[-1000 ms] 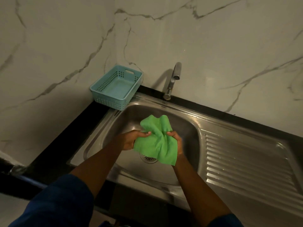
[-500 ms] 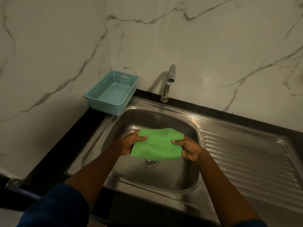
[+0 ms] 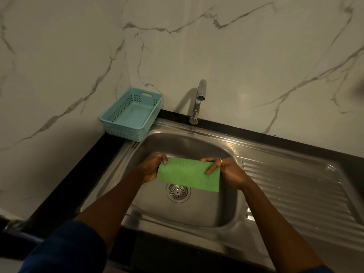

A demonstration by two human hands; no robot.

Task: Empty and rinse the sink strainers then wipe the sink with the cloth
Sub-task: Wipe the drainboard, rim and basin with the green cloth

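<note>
1. Location: The green cloth (image 3: pixel 189 174) is held spread out in the air over the middle of the sink (image 3: pixel 197 215) basin. Its near edge overlaps the far rim of the strainer (image 3: pixel 178 192) in this view. It does not appear to touch the steel.
2. Left hand: The left hand (image 3: pixel 151 167) grips the cloth's left edge. The thumb lies on top at the far-left corner and the fingers curl underneath.
3. Right hand: The right hand (image 3: pixel 230 170) pinches the right edge with fingers laid on the upper face. The thumb is hidden.
4. Handling: Treat the cloth as light, soft and limp. Its flat shape depends on both hands pulling it taut, so if one edge is released it will likely droop and bunch. Whether it is wet cannot be confirmed.
5. Hold point: Edge pinches suit spreading only. For wiping, fold the cloth into a pad and press it down with a flat palm.
6. Surface: The steel basin looks smooth and is probably slick, so expect easy sliding. Keep the cloth's corners clear of the strainer slots.
7. Surroundings: The faucet (image 3: pixel 199 101) stands at the far rim. A blue basket (image 3: pixel 118 128) sits at the far left. The ribbed drainboard (image 3: pixel 295 190) lies to the right.
</note>
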